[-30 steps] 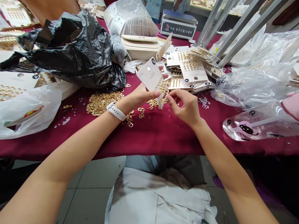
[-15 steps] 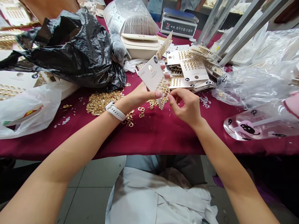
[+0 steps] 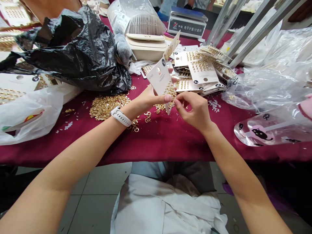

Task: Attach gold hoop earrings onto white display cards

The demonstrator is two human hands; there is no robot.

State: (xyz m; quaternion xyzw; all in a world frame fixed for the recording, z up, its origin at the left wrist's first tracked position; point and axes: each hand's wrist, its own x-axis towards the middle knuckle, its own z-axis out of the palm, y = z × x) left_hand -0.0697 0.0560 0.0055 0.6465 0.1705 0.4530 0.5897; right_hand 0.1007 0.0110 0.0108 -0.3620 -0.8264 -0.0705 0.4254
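My left hand [image 3: 150, 97], a white watch on its wrist, grips a white earring card [image 3: 158, 78] studded with rows of small gold earrings, its thumb across the front. The card is held tilted above the table, and a second card panel stands up behind it. At its lower right edge, my right hand [image 3: 195, 109] is closed in a pinch, fingertips against or very near the gold pieces. Whatever lies between those fingertips is too small to make out. Gold ring-shaped pieces [image 3: 147, 116] lie below the card, beside a heap of small gold parts [image 3: 107, 105].
A stack of filled earring cards [image 3: 203, 71] lies beyond my right hand. Around the maroon cloth [image 3: 161, 143] are a black plastic bag [image 3: 80, 55], a white bag [image 3: 31, 113], a cream purse [image 3: 146, 48], a scale [image 3: 187, 22], metal bars [image 3: 258, 35] and a clear bottle [image 3: 270, 128].
The card in my left hand has shifted slightly to the right and turned a little. My right hand stays pinched at its lower edge, almost unmoved.
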